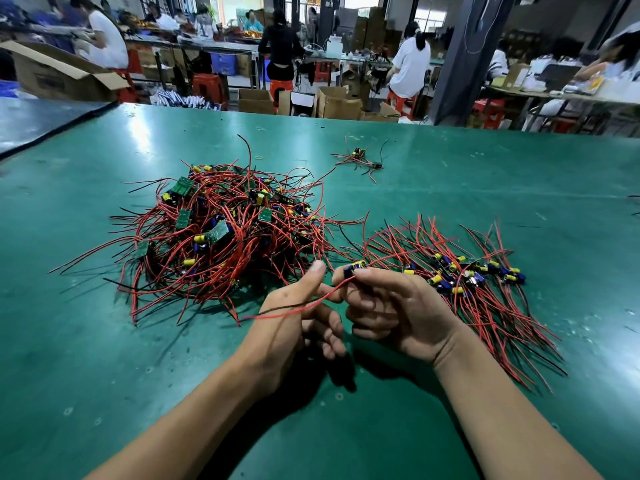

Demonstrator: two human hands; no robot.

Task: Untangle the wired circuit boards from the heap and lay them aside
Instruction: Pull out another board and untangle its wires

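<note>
Circuit board (356,266) and leads (294,309) weigh almost nothing, I judge: the thin red and black wires flop and snag on everything, and the solder joints would not forgive a tug. The place to hold is the board's edge or the capacitor body, never the wire alone. My right hand (391,306) does that, fingertips pinched narrow on the board, above the desk (104,341) between the tangled heap (221,230) and the sorted pile (478,289). The leads trail across my left hand (298,323), thumb lifted, fingers curled; whether they grip the wire I cannot tell
</note>
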